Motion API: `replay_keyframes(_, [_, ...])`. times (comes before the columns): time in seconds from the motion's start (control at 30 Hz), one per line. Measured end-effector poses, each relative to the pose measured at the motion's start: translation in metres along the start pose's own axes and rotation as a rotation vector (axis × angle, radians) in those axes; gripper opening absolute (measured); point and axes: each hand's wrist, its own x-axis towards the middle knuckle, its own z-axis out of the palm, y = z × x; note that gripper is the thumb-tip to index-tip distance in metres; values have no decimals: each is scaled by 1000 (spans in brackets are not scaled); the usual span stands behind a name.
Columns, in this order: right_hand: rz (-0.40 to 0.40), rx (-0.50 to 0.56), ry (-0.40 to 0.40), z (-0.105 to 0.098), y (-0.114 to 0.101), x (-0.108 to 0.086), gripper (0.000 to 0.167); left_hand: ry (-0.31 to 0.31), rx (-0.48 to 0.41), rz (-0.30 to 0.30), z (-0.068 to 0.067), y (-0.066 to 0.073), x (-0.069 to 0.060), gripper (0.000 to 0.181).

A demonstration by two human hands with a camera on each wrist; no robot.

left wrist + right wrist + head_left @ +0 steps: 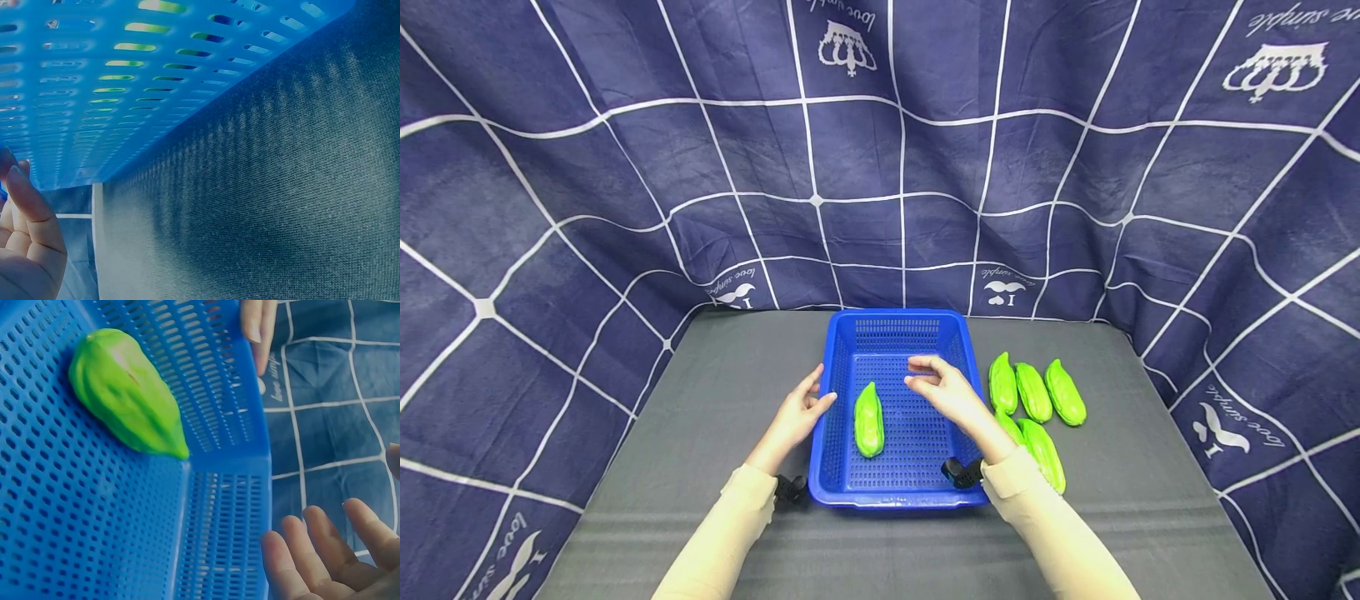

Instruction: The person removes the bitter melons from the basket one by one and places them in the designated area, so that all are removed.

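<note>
A blue plastic basket [898, 500] with slotted walls stands on the grey surface. On its floor, towards the left, lies one bright green, ridged vegetable [869, 425] with a pointed tip; it fills much of the right wrist view. My left hand [799, 412] grips the basket's left rim, thumb over the rim and fingers outside. In the left wrist view, the basket wall [69, 134] rises beside that hand. My right hand [951, 394] hovers above the right half of the basket, fingers apart and holding nothing. The right wrist view shows its spread fingertips [315, 522].
Several more green vegetables [1033, 392] lie right of the basket, some partly hidden by my right forearm. Behind and at both sides hangs a dark blue cloth [940, 158] with white lines. The grey surface [730, 358] extends left of the basket.
</note>
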Motion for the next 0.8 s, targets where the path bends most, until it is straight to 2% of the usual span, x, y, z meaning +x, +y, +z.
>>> replay_keyframes(0.23, [13, -42, -12, 10, 4, 1, 43, -2, -2, 0, 0, 0, 0, 66])
replay_keyframes(0.43, [19, -84, -53, 19, 7, 2, 45, -6, -2, -3, 0, 0, -1, 66])
replay_keyframes(0.8, [48, -83, -101, 32, 13, 11, 49, -1, -8, -5, 0, 1, 0, 66])
